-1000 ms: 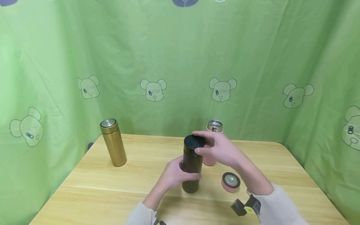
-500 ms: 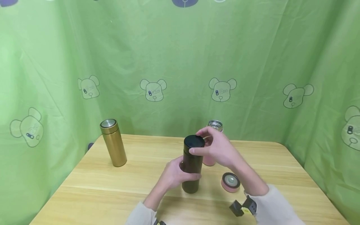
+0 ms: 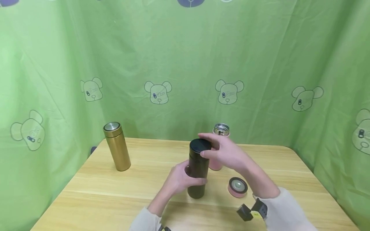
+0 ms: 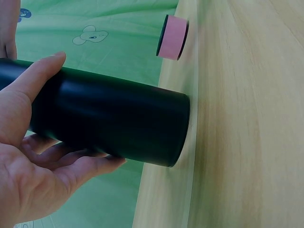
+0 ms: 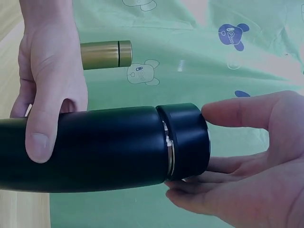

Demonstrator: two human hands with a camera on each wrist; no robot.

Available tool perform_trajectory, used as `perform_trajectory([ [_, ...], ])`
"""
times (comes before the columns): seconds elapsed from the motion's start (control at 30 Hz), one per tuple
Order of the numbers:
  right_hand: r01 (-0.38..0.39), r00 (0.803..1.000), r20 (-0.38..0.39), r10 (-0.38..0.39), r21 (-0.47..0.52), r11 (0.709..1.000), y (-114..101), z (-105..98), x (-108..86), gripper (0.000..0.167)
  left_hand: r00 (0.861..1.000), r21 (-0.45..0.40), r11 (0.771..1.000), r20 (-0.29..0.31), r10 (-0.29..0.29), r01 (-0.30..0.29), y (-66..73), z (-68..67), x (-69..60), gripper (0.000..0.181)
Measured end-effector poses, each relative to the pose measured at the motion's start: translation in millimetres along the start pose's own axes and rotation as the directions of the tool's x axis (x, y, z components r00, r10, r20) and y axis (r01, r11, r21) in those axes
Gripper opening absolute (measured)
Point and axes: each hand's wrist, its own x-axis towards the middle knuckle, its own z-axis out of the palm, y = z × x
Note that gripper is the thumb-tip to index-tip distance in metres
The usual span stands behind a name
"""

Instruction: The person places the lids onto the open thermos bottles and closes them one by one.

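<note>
Round swings the right hand (image 3: 226, 153), its thumb shifted sideways on the black cap (image 5: 191, 140) from half a second ago, thumb and fingers pinching the cap's edge, silver glinting at the seam! Left-hand fingers below wrap the black bottle (image 3: 198, 166), and the left hand (image 3: 178, 178) grips it upright. Behind the right fingers stands a lidless pink bottle (image 3: 215, 164); nearer than them, a pink lid (image 3: 238, 187); well left of both hands, the gold bottle (image 3: 117, 147).

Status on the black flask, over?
Left hand holding black flask. Right hand around lid. Silvery gap under lid. Open pink flask close behind.
</note>
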Motion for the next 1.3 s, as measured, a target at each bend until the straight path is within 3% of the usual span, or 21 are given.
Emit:
perform_trajectory([
  [0.3, -0.006, 0.999, -0.048, 0.004, -0.029, 1.000, 4.7, 3.4, 2.2, 0.060, 1.000, -0.021, 1.000, 0.009, -0.006, 0.006, -1.4, 1.6, -0.7, 0.055],
  [0.67, -0.083, 0.987, -0.139, 0.077, -0.040, 0.996, 4.4, 7.7, 5.2, 0.066, 1.000, -0.002, 1.000, 0.007, -0.003, 0.003, 0.6, -0.2, -1.0, 0.056],
  [0.93, -0.030, 0.999, -0.045, 0.027, -0.074, 0.997, 4.9, 4.2, 3.9, 0.076, 1.000, -0.025, 1.000, 0.009, 0.001, 0.000, 0.5, 0.9, -1.7, 0.055],
  [1.1, 0.002, 1.000, 0.024, -0.001, -0.045, 0.999, 2.1, 0.2, 2.0, 0.068, 1.000, -0.011, 1.000, 0.006, 0.006, -0.006, 0.7, 0.6, -1.2, 0.056],
  [1.3, 0.025, 1.000, 0.014, -0.024, -0.095, 0.995, 1.0, -1.3, 1.2, 0.060, 1.000, -0.015, 1.000, 0.007, 0.009, -0.009, 1.3, 0.0, -1.1, 0.056],
])
